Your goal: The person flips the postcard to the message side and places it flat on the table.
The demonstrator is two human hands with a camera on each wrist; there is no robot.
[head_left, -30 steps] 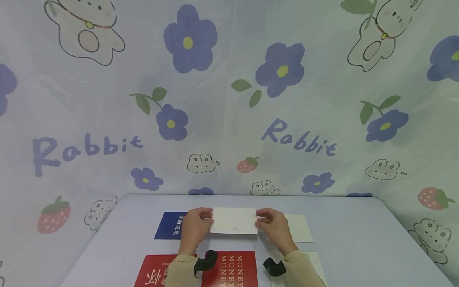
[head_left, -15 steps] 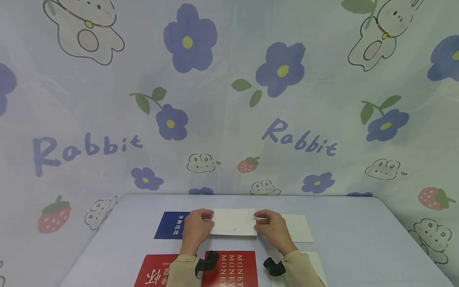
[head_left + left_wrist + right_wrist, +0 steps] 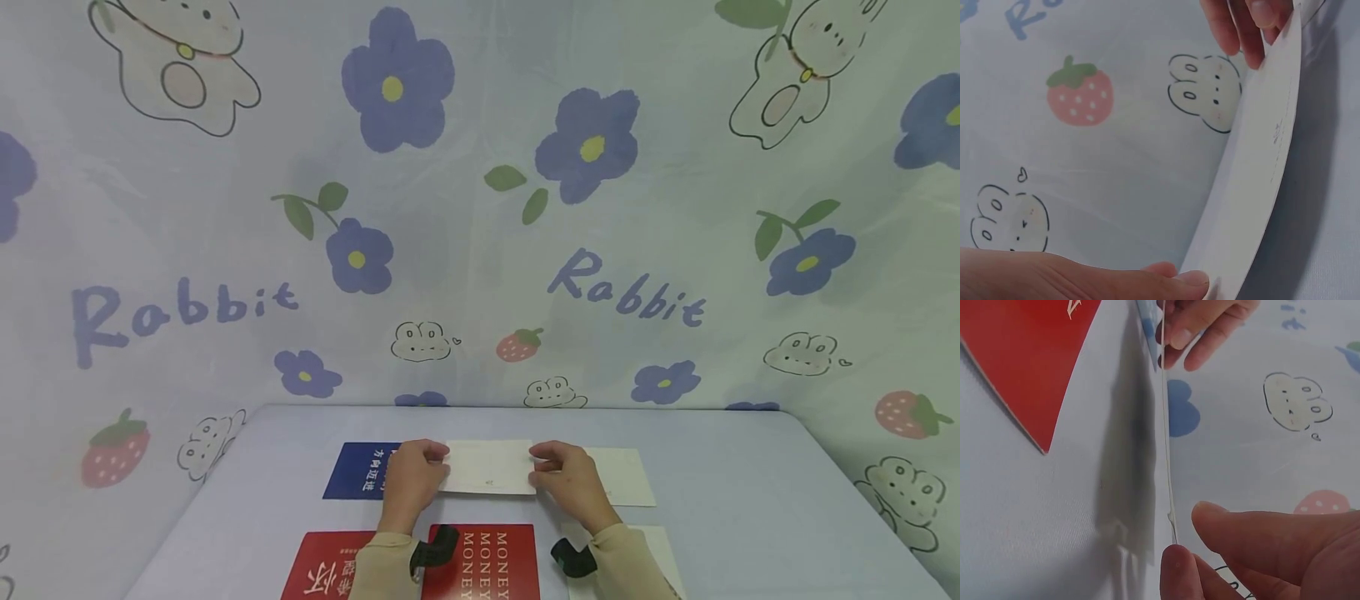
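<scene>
A white oblong card (image 3: 489,468) with a small dark mark near its lower edge is held between both hands, just above the table. My left hand (image 3: 414,482) pinches its left end; in the left wrist view the card (image 3: 1244,175) looks bowed, with the thumb (image 3: 1192,284) on it. The right hand (image 3: 573,483) grips the right end with thumb and fingers. Edge-on in the right wrist view, the card (image 3: 1167,437) meets a fingertip (image 3: 1180,569), while the thumb seems slightly off its face. A shadow falls on the table beside it.
A dark blue card (image 3: 351,472) lies left of the held one, a pale card (image 3: 624,478) right. Nearer are a red card with white characters (image 3: 318,567), a red MONEY card (image 3: 483,562) and another pale card (image 3: 660,550). A patterned curtain (image 3: 472,208) hangs behind the white table (image 3: 750,500).
The white card and both hands have come slightly down and nearer. The right hand has shifted a little left. The other cards lie where they were.
</scene>
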